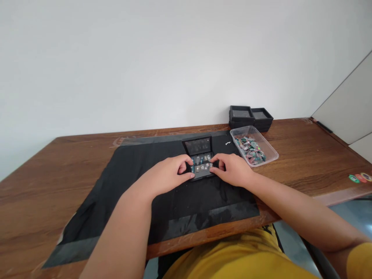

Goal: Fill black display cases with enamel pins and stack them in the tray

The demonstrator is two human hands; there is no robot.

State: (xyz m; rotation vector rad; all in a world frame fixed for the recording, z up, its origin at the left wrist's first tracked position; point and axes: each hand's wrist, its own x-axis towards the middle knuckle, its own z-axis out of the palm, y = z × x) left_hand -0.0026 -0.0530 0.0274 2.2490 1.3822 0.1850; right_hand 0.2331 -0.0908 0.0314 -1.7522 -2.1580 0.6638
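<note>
A small black box [201, 162] lies open on the black mat [139, 193], its hinged lid [198, 146] standing up behind it. Several small shiny pieces sit in rows inside the box. My left hand [168, 174] rests at the box's left side, fingers curled and thumb and forefinger pinched at its edge. My right hand [231, 168] is at the right side, fingers curled against the box. Both hands touch the box; what the fingertips pinch is too small to name.
A clear plastic tub [267, 149] of several small coloured packets stands right of the box. Two stacks of black trays [250, 116] sit by the wall behind it. The wooden table [43, 174] extends left and right. Round stickers [360, 177] lie at the right edge.
</note>
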